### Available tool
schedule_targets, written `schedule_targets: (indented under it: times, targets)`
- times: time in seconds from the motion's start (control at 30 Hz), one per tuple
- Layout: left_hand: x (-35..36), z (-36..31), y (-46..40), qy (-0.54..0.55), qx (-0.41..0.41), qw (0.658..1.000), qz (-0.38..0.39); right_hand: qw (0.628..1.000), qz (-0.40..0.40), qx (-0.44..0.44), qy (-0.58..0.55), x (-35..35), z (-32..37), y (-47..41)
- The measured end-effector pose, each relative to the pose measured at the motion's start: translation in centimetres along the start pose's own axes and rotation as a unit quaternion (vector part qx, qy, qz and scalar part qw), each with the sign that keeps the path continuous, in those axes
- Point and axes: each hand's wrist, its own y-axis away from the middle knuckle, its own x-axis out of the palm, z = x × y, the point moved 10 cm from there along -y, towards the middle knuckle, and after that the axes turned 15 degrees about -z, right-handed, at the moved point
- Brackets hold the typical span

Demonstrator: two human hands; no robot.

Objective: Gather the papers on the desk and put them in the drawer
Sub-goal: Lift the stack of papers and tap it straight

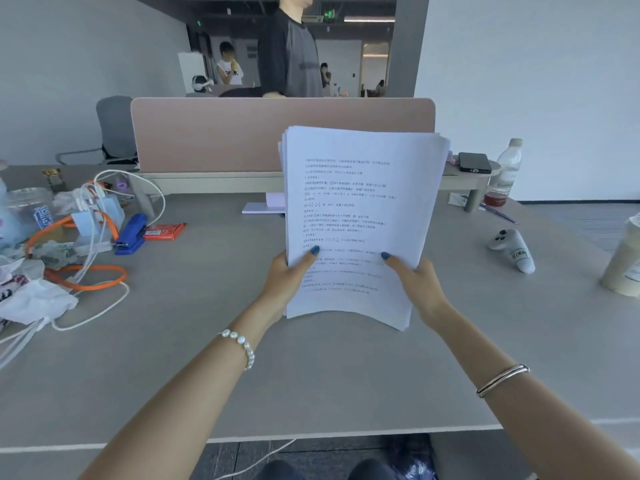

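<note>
Papers: thick stack of white printed sheets (360,216), held upright above the grey desk top (214,341), printed side facing the camera, lower edge bowed and lifted clear of the surface.
Left hand: bare hand (287,275) clamped on the stack's lower left edge, thumb with blue nail pressed on the front page, other fingers hidden behind the sheets; pearl bead bracelet (242,346) on the wrist.
Right hand: bare hand (415,282) gripping the lower right edge, blue-nailed thumb on the front, remaining fingers out of sight behind; silver bangle (502,379) on the forearm.
Behind the stack: pink fabric divider panel (214,133) along the desk's far side; flat white card or pad (263,206) lying near its base, partly covered by the papers.
Left of desk: blue stapler (131,233) beside a small red box (164,231); tangle of orange and white cables (90,271) and white chargers nearby.
Right of desk: grey handheld controller (512,249) lying well apart from the stack; clear plastic bottle (504,171) standing further back; black phone (474,162) on a raised shelf.
Drawer: not visible.
</note>
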Motion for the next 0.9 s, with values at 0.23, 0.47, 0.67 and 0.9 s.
schedule_targets:
  times: [0.23, 0.47, 0.67, 0.9]
  targets:
    - [2.5, -1.3, 2.0, 0.024, 0.037, 0.999, -0.010, 0.998, -0.031, -0.049, -0.039, -4.3, 2.3, 0.6]
    - [12.0, -1.6, 8.0, 0.075, -0.009, 0.995, 0.064, 0.995, -0.067, -0.063, 0.036, -17.1, 3.8, 2.7]
    - [23.0, -1.4, 16.7, 0.086, -0.039, 0.973, 0.212, 0.983, -0.152, -0.071, 0.075, -31.1, 5.0, 7.3]
    - [32.5, -0.7, 22.5, 0.061, -0.045, 0.949, 0.306, 0.977, -0.169, 0.048, 0.122, -46.0, 3.3, 15.8]
